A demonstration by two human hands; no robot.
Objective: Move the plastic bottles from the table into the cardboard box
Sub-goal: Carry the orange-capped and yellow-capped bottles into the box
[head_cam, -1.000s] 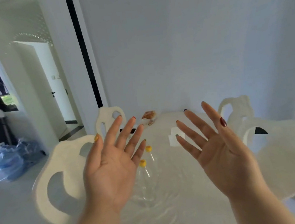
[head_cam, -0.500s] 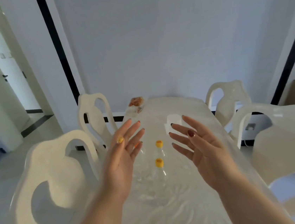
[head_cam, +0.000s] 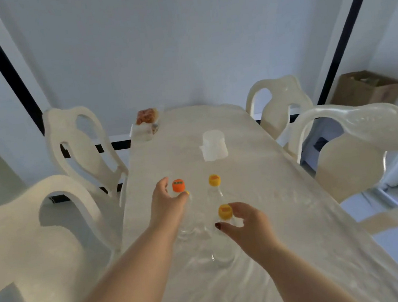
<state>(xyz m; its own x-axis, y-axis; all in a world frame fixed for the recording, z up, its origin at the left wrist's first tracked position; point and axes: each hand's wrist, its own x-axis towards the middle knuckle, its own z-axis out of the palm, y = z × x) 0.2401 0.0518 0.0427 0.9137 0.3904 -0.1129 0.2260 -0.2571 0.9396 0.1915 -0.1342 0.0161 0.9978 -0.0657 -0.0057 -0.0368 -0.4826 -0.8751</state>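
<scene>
Three clear plastic bottles stand upright on the white table (head_cam: 300,226). My left hand (head_cam: 168,204) curls around the neck of the orange-capped bottle (head_cam: 178,185). My right hand (head_cam: 247,222) closes thumb and fingers on the neck of the nearest yellow-capped bottle (head_cam: 225,211). The second yellow-capped bottle (head_cam: 214,180) stands free just behind it, between the two hands. The brown cardboard box (head_cam: 369,89) stands open at the far right by the wall, beyond the chairs.
Two white chairs (head_cam: 42,243) line the table's left side and two more (head_cam: 357,157) the right. A white cup-like container (head_cam: 213,145) sits mid-table. A clear container with an orange snack packet (head_cam: 147,122) is at the far end.
Both hands dropped from raised, open and palm-up down to the bottles and closed around two necks. The view tilted down and to the right, bringing the cardboard box into sight.
</scene>
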